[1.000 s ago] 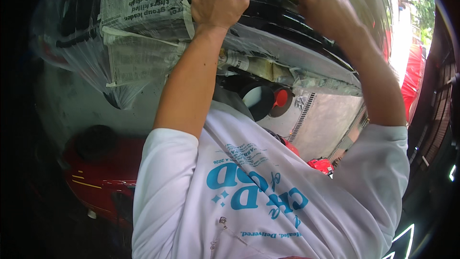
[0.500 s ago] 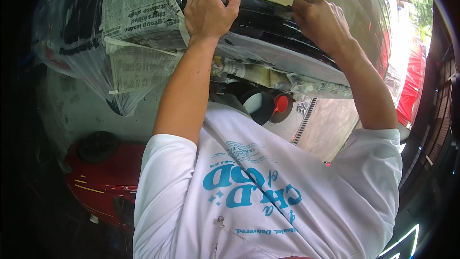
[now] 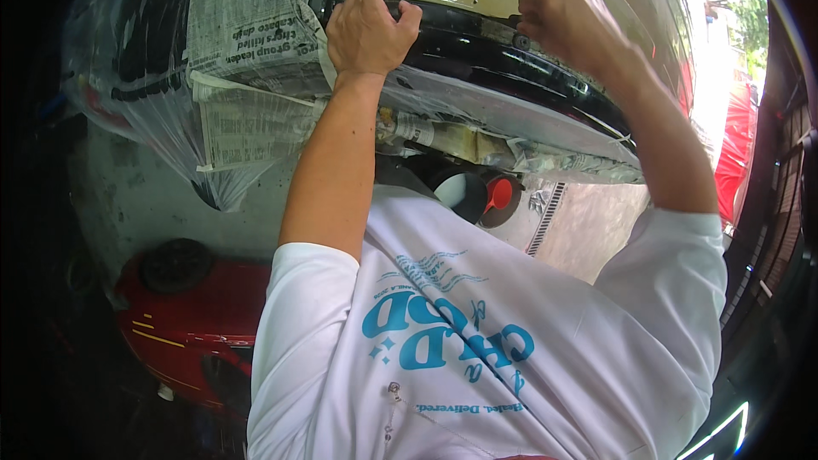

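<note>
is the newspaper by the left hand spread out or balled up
Spread out: the newspaper lies as a broad sheet beside the left hand, its printed lines showing.

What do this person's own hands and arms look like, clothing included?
The left hand and the right hand are ungloved, the right one blurred. No watch or bracelet shows on either wrist. The forearms are uncovered below short, loose white sleeves of a shirt printed in blue.
</note>
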Tool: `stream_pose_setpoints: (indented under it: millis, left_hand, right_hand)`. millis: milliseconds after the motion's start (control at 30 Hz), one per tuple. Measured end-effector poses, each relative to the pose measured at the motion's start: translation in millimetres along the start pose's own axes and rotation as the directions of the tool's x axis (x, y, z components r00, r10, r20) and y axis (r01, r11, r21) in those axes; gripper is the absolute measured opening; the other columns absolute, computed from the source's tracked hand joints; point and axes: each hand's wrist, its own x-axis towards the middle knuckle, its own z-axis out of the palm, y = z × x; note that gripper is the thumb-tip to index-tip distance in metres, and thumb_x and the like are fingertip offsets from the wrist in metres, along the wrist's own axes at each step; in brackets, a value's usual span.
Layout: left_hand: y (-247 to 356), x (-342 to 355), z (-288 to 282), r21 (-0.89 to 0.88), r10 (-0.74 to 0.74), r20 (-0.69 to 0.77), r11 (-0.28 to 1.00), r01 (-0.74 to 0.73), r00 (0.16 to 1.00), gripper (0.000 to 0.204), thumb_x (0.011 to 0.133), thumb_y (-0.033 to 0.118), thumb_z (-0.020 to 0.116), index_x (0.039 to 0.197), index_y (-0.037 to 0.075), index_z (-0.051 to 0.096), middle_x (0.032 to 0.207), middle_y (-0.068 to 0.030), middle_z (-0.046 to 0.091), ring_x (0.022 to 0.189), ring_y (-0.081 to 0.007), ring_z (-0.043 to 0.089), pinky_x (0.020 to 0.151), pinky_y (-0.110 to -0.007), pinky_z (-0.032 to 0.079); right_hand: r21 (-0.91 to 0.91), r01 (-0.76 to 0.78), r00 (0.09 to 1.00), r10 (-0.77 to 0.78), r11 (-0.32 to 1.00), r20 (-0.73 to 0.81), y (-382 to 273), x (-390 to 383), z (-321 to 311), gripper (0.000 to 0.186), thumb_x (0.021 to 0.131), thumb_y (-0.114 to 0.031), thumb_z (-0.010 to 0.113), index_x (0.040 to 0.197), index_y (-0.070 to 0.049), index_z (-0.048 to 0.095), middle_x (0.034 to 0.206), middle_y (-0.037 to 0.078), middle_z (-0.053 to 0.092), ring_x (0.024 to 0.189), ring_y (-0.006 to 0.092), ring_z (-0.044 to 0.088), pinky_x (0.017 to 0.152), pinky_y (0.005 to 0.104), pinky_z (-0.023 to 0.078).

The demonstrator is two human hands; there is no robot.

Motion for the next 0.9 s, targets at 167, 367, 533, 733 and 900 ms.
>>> stream_pose_setpoints:
  millis: [167, 367, 533, 733, 900]
  left_hand:
    - [-1, -5, 4, 0.043, 0.034, -0.033, 0.999, -0.033, 0.999, 0.061, 0.082, 0.028, 0.07, 0.136, 0.003, 0.055, 0.086, -0.0118, 0.069, 0.08, -0.0342, 0.07, 0.079, -0.047, 0.055]
    - [4, -2, -1, -0.011, -0.003, 0.022, 1.0, 0.003, 1.0, 0.06, 0.082, 0.03, 0.069, 0.134, 0.004, 0.057, 0.094, -0.0157, 0.073, 0.086, -0.0364, 0.072, 0.083, -0.047, 0.056]
    - [3, 0, -2, 0.01, -0.04, 0.021, 0.999, 0.04, 0.999, 0.059, 0.083, 0.03, 0.069, 0.135, 0.006, 0.056, 0.098, -0.0171, 0.074, 0.091, -0.038, 0.071, 0.088, -0.049, 0.055]
    - [4, 1, 1, 0.019, -0.029, 0.028, 0.999, 0.028, 0.999, 0.059, 0.084, 0.03, 0.069, 0.136, 0.006, 0.056, 0.096, -0.0158, 0.073, 0.092, -0.0365, 0.071, 0.088, -0.048, 0.055]
    - [5, -1, -2, 0.023, -0.024, 0.017, 0.999, 0.024, 1.0, 0.058, 0.083, 0.029, 0.07, 0.135, 0.005, 0.056, 0.083, -0.0078, 0.069, 0.084, -0.031, 0.071, 0.085, -0.046, 0.055]
  right_hand:
    - [-0.015, -0.101, 0.983, 0.097, 0.995, -0.155, -26, -20, 14, 0.023, 0.086, -0.022, 0.081, 0.092, -0.001, 0.073, 0.083, 0.017, 0.074, 0.085, 0.0385, 0.073, 0.078, 0.0499, 0.058]
    - [0.236, -0.083, 0.918, -0.018, 0.968, 0.396, 41, 59, -18, 0.026, 0.08, -0.03, 0.086, 0.087, -0.005, 0.082, 0.079, 0.016, 0.077, 0.069, 0.0277, 0.07, 0.069, 0.0418, 0.056]
    - [0.304, -0.082, 0.922, -0.044, 0.949, 0.384, 36, 57, -22, 0.026, 0.083, -0.022, 0.082, 0.096, -0.001, 0.076, 0.088, 0.016, 0.077, 0.085, 0.0284, 0.074, 0.079, 0.0422, 0.056]
    - [0.261, -0.18, 0.968, 0.124, 0.948, 0.217, 22, 14, -20, 0.026, 0.085, -0.023, 0.083, 0.096, -0.001, 0.076, 0.087, 0.016, 0.076, 0.085, 0.0307, 0.073, 0.08, 0.0426, 0.056]
    - [0.232, -0.042, 0.986, 0.003, 0.972, 0.165, 29, 27, -14, 0.025, 0.083, -0.023, 0.083, 0.091, 0.0, 0.075, 0.083, 0.015, 0.075, 0.081, 0.0291, 0.072, 0.078, 0.0413, 0.056]
